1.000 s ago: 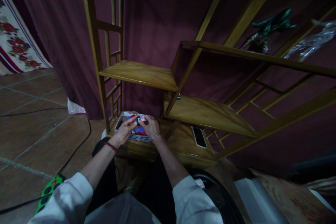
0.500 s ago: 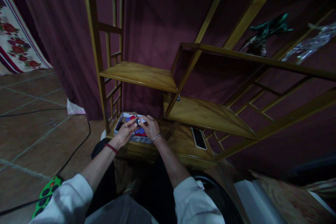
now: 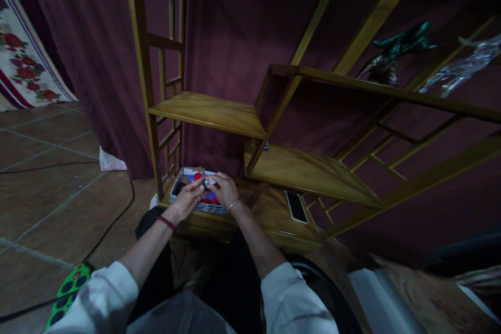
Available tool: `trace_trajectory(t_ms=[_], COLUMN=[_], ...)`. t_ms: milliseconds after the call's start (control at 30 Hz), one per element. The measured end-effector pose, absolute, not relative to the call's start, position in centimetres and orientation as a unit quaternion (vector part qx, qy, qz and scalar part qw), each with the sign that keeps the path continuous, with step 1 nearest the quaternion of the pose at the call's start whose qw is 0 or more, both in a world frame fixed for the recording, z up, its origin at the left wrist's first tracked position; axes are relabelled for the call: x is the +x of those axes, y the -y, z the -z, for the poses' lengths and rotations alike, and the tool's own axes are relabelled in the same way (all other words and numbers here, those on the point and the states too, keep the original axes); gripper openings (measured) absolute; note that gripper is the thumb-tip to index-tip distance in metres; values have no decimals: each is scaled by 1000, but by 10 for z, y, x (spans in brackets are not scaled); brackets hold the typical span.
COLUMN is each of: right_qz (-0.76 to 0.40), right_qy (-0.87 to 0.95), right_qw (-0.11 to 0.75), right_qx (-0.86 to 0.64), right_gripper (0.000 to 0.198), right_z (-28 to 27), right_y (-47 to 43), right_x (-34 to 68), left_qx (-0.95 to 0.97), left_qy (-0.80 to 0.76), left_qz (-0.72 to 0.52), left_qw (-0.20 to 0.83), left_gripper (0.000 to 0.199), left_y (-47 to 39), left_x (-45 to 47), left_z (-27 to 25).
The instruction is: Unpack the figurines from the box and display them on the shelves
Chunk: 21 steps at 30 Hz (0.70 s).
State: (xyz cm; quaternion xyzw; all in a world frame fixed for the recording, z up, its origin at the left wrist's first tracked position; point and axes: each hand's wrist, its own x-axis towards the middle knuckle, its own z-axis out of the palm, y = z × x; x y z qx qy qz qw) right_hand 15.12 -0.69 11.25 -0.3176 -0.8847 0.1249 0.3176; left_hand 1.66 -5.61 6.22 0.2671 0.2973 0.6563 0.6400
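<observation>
Both my hands meet over a shallow box on the low wooden shelf. Fingers of my left hand, with a red bead bracelet at the wrist, are closed on a small black-and-white piece. My right hand, with a silvery bracelet, pinches the same piece from the other side. Its exact kind is too small to make out. Inside the box lie several round red and purple discs, among them a red disc; my hands hide part of them.
A phone lies on the low shelf to the right. Wooden shelf boards and slanting posts rise in front. A green power strip with black cables is on the tiled floor at left. Shiny figurines stand at upper right.
Both hands stay over the box with the small piece between them. It appears turned slightly in the fingers; little else differs.
</observation>
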Motion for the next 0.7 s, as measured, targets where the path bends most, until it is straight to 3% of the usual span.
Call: trace_trajectory(t_ms=[467, 700], right_qz=[-105, -141], right_qy=[916, 884], right_qw=[264, 310], right_qx=[-283, -320], right_gripper=[33, 34], right_z=[-111, -102], right_y=[4, 5], right_x=[156, 155], left_qx=[223, 198], left_qy=[-291, -300], left_qz=[-661, -669], left_qw=[655, 651], left_gripper=[28, 29], left_y=[59, 60], left_x=[22, 26], left_z=[-60, -63])
